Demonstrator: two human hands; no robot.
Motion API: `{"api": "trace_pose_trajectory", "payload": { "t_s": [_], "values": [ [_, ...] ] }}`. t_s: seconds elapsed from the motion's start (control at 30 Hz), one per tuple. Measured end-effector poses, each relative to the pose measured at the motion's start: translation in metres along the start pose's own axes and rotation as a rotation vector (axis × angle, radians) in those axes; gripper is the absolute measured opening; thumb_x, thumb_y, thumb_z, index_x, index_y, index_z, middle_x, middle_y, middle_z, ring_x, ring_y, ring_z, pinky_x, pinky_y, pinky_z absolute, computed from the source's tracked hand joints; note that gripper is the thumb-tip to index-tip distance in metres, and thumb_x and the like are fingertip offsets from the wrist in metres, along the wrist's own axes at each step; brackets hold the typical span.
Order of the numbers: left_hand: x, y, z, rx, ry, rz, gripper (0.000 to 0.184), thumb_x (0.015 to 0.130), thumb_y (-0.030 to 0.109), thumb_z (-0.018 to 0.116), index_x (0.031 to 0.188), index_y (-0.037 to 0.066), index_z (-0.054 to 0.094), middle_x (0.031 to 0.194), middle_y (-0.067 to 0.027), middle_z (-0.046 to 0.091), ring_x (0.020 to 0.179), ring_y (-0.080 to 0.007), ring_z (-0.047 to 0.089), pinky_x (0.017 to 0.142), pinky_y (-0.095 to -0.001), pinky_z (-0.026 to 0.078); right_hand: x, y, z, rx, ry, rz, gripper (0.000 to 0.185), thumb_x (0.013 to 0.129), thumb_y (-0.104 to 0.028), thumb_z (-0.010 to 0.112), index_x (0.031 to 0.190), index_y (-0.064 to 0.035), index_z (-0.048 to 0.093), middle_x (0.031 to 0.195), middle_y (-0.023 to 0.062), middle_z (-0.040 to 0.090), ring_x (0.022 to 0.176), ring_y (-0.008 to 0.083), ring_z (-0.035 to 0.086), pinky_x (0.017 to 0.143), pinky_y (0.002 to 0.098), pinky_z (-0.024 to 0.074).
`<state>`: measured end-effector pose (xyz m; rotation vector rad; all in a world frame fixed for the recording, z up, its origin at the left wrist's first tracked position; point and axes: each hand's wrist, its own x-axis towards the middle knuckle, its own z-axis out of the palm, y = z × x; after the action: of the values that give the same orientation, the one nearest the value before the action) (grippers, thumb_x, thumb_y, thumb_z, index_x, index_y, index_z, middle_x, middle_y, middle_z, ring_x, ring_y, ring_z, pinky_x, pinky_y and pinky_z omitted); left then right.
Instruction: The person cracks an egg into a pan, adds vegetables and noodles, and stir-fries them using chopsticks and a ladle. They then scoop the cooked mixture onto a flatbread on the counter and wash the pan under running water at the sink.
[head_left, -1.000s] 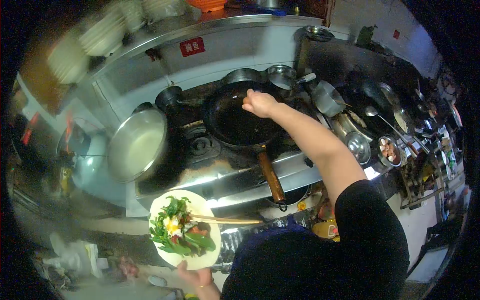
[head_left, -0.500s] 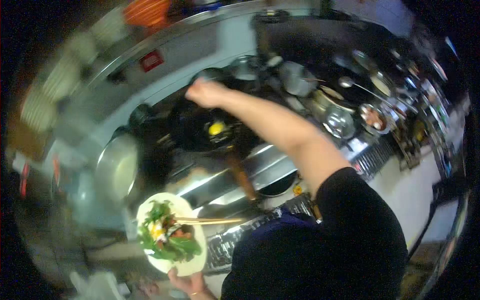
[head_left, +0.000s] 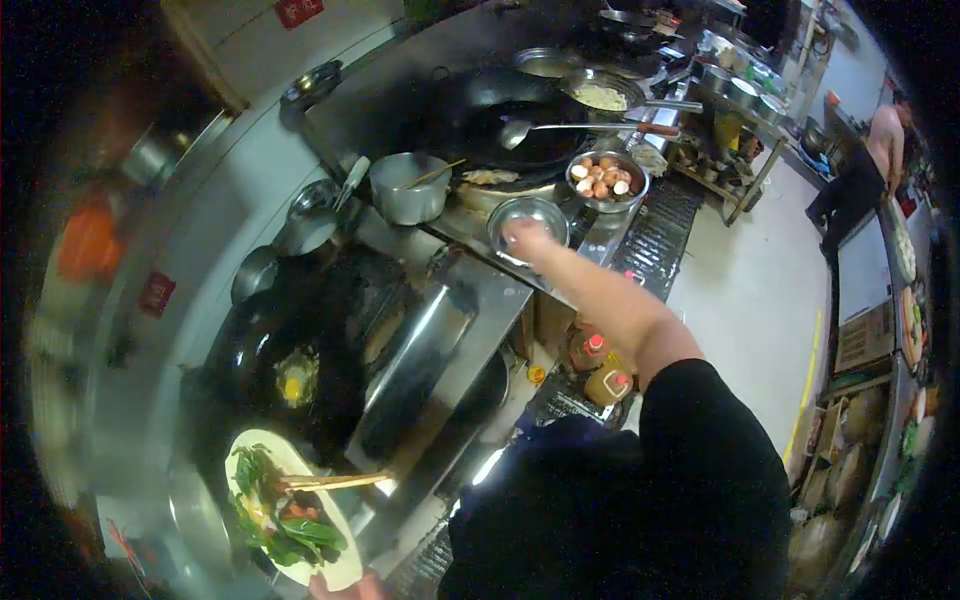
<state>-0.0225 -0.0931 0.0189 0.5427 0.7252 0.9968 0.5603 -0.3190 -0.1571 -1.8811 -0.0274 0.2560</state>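
- I see the left hand (head_left: pixel 350 588) clamped on the oval plate (head_left: pixel 285 457).
- The right hand (head_left: pixel 530 241) is at the metal bowl (head_left: pixel 556 220); blurred, I cannot tell its grip.
- One egg (head_left: pixel 293 388) lies in the wok (head_left: pixel 255 335).

At left we see a red rectangular sign (head_left: pixel 157 294); farther away, a long silver metal ladle (head_left: pixel 590 127); far right, a dark-trousered person (head_left: pixel 863 176).

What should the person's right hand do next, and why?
Probably move the right hand, blurred over the metal bowl, across to the chopsticks: they lie on the oval plate in the left hand, while an egg with a yellow yolk sits in the wok, untouched by any tool.
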Motion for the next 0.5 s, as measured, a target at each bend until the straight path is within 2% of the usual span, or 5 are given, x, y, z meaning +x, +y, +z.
{"api": "trace_pose_trajectory", "payload": {
  "t_s": [0.1, 0.13, 0.2, 0.4, 0.5],
  "values": [
    [0.000, 0.012, -0.001, -0.087, -0.025, -0.108, 0.055, 0.080, 0.025, 0.057, 0.127, 0.001, 0.043, 0.122, -0.0160, 0.051, 0.111, -0.0334, 0.048, 0.095, -0.0439, 0.040, 0.008, 0.016, -0.100, 0.393, 0.280, -0.008, 0.040, 0.075, -0.028, 0.067, 0.107, -0.0046, 0.060, 0.098, 0.0082, 0.061, 0.087, 0.0196, 0.058, 0.079, 0.0337, 0.0472],
    [-0.019, -0.003, 0.030, 0.097, 0.007, 0.100, 0.053, 0.079, 0.025, 0.058, 0.126, 0.003, 0.045, 0.123, -0.0149, 0.052, 0.111, -0.0321, 0.050, 0.096, -0.0458, 0.040, 0.018, 0.013, -0.112, 0.191, 0.533, -0.121, 0.058, 0.070, -0.028, 0.071, 0.117, -0.0018, 0.051, 0.114, 0.0149, 0.051, 0.105, 0.0258, 0.049, 0.094, 0.0367, 0.0393],
    [0.000, -0.003, 0.008, -0.071, -0.093, -0.122, 0.049, 0.079, 0.025, 0.058, 0.122, 0.004, 0.049, 0.118, -0.0129, 0.057, 0.108, -0.0295, 0.054, 0.097, -0.0471, 0.041, 0.021, -0.004, -0.135, -0.530, 0.710, -0.165, 0.079, 0.066, -0.032, 0.076, 0.127, 0.0013, 0.038, 0.126, 0.0236, 0.038, 0.121, 0.0345, 0.034, 0.106, 0.0402, 0.0249],
    [-0.049, -0.020, 0.036, -0.240, -0.162, -0.091, 0.047, 0.073, 0.018, 0.058, 0.118, 0.005, 0.052, 0.114, -0.0119, 0.060, 0.107, -0.0286, 0.055, 0.097, -0.0475, 0.041, -0.113, -0.049, -0.029, 0.095, -0.340, -0.863, 0.073, 0.076, -0.006, 0.066, 0.140, -0.0067, 0.031, 0.109, 0.0131, 0.058, 0.097, 0.0198, 0.058, 0.088, 0.0327, 0.0465],
    [-0.015, -0.038, 0.066, -0.278, -0.170, -0.103, 0.044, 0.074, 0.013, 0.058, 0.117, 0.004, 0.052, 0.111, -0.0119, 0.060, 0.106, -0.0281, 0.056, 0.096, -0.0452, 0.042, -0.212, -0.143, 0.014, 0.237, -0.878, -0.522, 0.092, 0.063, 0.004, 0.074, 0.142, -0.0097, 0.029, 0.115, 0.0111, 0.055, 0.076, 0.0105, 0.059, 0.074, 0.0270, 0.0494]
  ]
}}
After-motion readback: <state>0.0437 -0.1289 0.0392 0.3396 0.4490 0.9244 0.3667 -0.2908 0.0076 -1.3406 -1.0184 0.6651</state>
